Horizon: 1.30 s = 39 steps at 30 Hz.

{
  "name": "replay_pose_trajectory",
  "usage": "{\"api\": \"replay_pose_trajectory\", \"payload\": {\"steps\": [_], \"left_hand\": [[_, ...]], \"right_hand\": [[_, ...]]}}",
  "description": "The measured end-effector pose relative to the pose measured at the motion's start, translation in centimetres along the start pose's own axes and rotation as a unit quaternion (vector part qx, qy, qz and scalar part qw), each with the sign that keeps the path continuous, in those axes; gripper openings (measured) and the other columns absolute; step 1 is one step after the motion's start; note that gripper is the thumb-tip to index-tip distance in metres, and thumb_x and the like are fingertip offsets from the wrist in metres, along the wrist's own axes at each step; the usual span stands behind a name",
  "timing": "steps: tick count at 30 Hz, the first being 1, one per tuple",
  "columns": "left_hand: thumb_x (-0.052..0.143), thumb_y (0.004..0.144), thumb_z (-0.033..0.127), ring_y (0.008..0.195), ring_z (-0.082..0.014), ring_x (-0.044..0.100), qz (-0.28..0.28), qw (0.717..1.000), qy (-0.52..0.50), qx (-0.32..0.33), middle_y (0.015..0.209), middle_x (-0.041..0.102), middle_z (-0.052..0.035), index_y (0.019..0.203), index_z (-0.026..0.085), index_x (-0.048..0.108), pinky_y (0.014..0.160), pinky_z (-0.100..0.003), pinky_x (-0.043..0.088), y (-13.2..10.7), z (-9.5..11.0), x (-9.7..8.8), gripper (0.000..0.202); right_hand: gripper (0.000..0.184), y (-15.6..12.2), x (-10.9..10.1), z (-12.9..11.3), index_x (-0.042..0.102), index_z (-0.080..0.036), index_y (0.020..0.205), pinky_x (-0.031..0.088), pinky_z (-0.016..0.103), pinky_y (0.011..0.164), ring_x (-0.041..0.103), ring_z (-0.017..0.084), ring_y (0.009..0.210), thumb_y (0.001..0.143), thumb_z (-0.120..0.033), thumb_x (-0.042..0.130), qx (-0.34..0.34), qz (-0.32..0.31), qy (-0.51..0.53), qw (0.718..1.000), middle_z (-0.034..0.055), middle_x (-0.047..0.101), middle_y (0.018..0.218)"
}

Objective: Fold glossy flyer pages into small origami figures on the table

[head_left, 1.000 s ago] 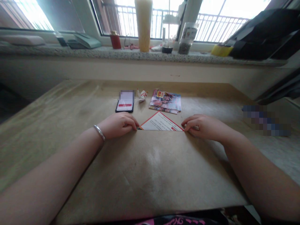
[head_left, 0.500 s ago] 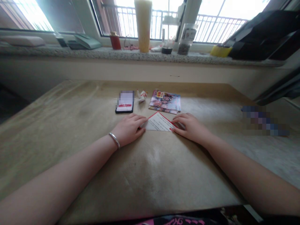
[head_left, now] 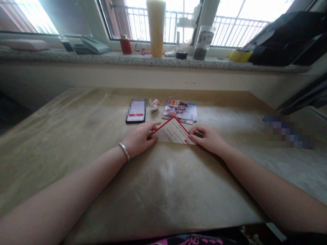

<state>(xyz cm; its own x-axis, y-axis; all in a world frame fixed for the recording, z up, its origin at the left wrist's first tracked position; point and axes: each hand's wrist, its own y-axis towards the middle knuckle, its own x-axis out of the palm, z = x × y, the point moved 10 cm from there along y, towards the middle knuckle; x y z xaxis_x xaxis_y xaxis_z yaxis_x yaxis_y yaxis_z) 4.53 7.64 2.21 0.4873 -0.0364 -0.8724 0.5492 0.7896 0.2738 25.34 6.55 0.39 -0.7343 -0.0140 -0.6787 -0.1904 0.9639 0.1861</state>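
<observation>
A sheet of paper (head_left: 171, 133), folded into a triangle with a red border and printed text, is between my hands with its point away from me. My left hand (head_left: 141, 137), a silver bangle on its wrist, holds the left corner between thumb and fingers. At the right edge, the thumb and bent fingers of my right hand (head_left: 207, 139) pinch the paper. Just beyond the triangle's point lies a small stack of colourful printed leaflets (head_left: 182, 110).
On the table (head_left: 163, 190) beyond my left hand lie a phone (head_left: 136, 111) and a crumpled wrapper (head_left: 154, 104). A blurred-out object (head_left: 288, 132) is at the right. The stone windowsill (head_left: 97, 60) carries a tall yellowish cylinder (head_left: 156, 30), a red bottle (head_left: 125, 45) and a black bag (head_left: 283, 39).
The folded paper is tilted up, its point higher and reaching the leaflets. My right hand's fingers have curled to pinch its edge; the left hand has shifted slightly.
</observation>
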Motion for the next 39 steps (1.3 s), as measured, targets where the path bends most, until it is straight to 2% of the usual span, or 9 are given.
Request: {"api": "replay_pose_trajectory", "payload": {"steps": [3,7,10,16,22,27,31,35,39], "left_hand": [[0.056,0.08,0.018,0.085,-0.0163,0.061,0.018,1.0,-0.02,-0.012,0.098,0.066,-0.0037,0.115,0.018,0.055,0.078,-0.03,0.05,-0.1,-0.2,-0.3,0.035],[0.054,0.08,0.015,0.074,-0.0136,0.06,0.034,0.999,-0.023,-0.01,0.093,0.066,-0.002,0.102,0.019,0.059,0.067,-0.026,0.049,-0.1,-0.2,-0.6,0.023],[0.053,0.08,0.014,0.08,-0.0153,0.06,0.048,0.999,-0.004,0.011,0.092,0.066,-0.0024,0.095,0.018,0.06,0.072,-0.027,0.049,-0.1,0.2,-1.0,0.017],[0.049,0.083,0.013,0.088,-0.0184,0.06,0.073,0.994,0.042,0.072,0.091,0.067,-0.0035,0.091,0.019,0.063,0.082,-0.033,0.048,0.0,1.2,-1.7,0.017],[0.047,0.086,0.015,0.093,-0.0185,0.062,0.067,0.988,0.066,0.122,0.096,0.071,-0.0028,0.092,0.02,0.067,0.086,-0.034,0.049,-0.1,2.0,-1.5,0.021],[0.049,0.087,0.018,0.105,-0.0222,0.06,0.037,0.983,0.109,0.143,0.111,0.07,-0.0018,0.105,0.024,0.068,0.092,-0.041,0.046,-0.5,2.8,-0.9,0.026],[0.05,0.089,0.023,0.107,-0.0212,0.061,0.01,0.981,0.096,0.167,0.117,0.067,-0.0036,0.112,0.023,0.066,0.093,-0.04,0.048,-0.6,3.5,-0.2,0.028],[0.05,0.089,0.024,0.111,-0.0204,0.058,-0.023,0.977,0.088,0.195,0.122,0.065,-0.0046,0.118,0.023,0.063,0.097,-0.04,0.048,-0.7,4.0,0.6,0.032],[0.049,0.091,0.029,0.117,-0.0211,0.055,-0.061,0.971,0.095,0.21,0.127,0.061,-0.0054,0.126,0.024,0.058,0.101,-0.041,0.045,-1.0,4.3,1.2,0.036]], "right_hand": [[0.01,-0.1,-0.5,-0.5,0.06,-0.02,0.074,0.046,0.032,0.072,0.06,0.018,0.076,0.077,-0.03,0.058,-0.023,0.023,-0.002,0.999,0.0029,0.066,0.082],[0.005,-0.5,-1.1,-2.5,0.058,-0.02,0.072,0.049,0.031,0.071,0.06,0.019,0.085,0.077,-0.023,0.059,-0.109,0.048,-0.01,0.993,0.0051,0.065,0.089],[0.005,-0.9,-1.3,-4.0,0.059,-0.021,0.073,0.05,0.029,0.065,0.06,0.018,0.087,0.077,-0.019,0.059,-0.169,0.063,-0.027,0.983,0.0065,0.064,0.093],[0.007,-1.9,-1.1,-6.2,0.06,-0.022,0.077,0.05,0.034,0.081,0.061,0.018,0.088,0.081,-0.017,0.06,-0.279,0.07,-0.094,0.953,0.0047,0.066,0.091],[0.008,-2.5,-0.8,-7.0,0.063,-0.022,0.08,0.048,0.033,0.08,0.059,0.018,0.086,0.085,-0.02,0.058,-0.318,0.067,-0.169,0.931,0.0047,0.066,0.092],[0.014,-2.5,-0.3,-7.1,0.066,-0.022,0.079,0.049,0.036,0.079,0.059,0.02,0.083,0.088,-0.025,0.055,-0.303,0.041,-0.212,0.928,0.0063,0.067,0.089],[0.012,-2.6,0.7,-7.4,0.066,-0.023,0.082,0.049,0.04,0.089,0.061,0.022,0.097,0.086,-0.021,0.054,-0.318,-0.012,-0.2,0.927,0.0042,0.07,0.104],[0.012,-2.7,1.7,-7.6,0.064,-0.022,0.083,0.046,0.044,0.098,0.056,0.024,0.116,0.085,-0.019,0.053,-0.34,-0.045,-0.211,0.915,0.0047,0.069,0.115],[0.01,-2.5,2.2,-7.2,0.062,-0.021,0.081,0.047,0.045,0.098,0.056,0.024,0.118,0.084,-0.017,0.053,-0.327,-0.065,-0.198,0.922,0.0079,0.066,0.119]]}}
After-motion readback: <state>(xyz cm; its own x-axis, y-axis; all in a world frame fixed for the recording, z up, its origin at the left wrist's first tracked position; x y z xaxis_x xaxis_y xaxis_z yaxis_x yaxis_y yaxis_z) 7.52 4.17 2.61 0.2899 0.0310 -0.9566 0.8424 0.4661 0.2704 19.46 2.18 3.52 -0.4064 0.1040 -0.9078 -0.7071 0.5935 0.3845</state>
